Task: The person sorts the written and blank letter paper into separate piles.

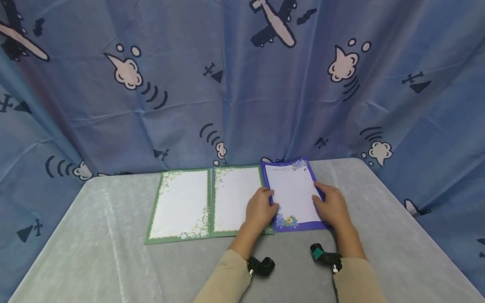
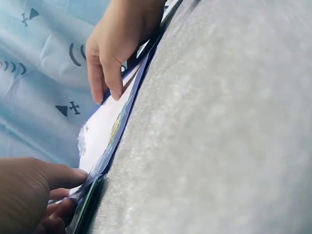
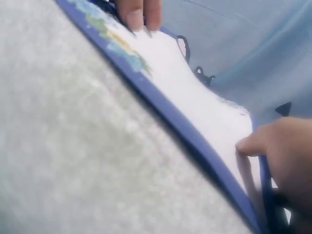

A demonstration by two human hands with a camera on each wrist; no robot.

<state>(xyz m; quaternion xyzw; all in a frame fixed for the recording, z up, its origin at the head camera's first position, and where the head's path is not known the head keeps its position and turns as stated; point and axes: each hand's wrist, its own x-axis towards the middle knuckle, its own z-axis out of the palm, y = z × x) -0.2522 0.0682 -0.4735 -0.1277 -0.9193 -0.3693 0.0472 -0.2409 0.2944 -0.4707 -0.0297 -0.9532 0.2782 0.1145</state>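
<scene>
A recording corner is showing here: a blue curtain point(image 1: 182, 50) printed with cartoon planes point(image 1: 278, 24) is hanging from nine o'clock through twelve to three, a pale cloth-covered table point(image 1: 98, 256) is spreading around six, and black wrist cameras point(image 1: 266, 267) are sitting at five and six; whether home or studio, the view is not revealing.

Blue airplane-print curtain point(image 1: 182, 50) behind a pale grey table point(image 1: 113, 265).
</scene>
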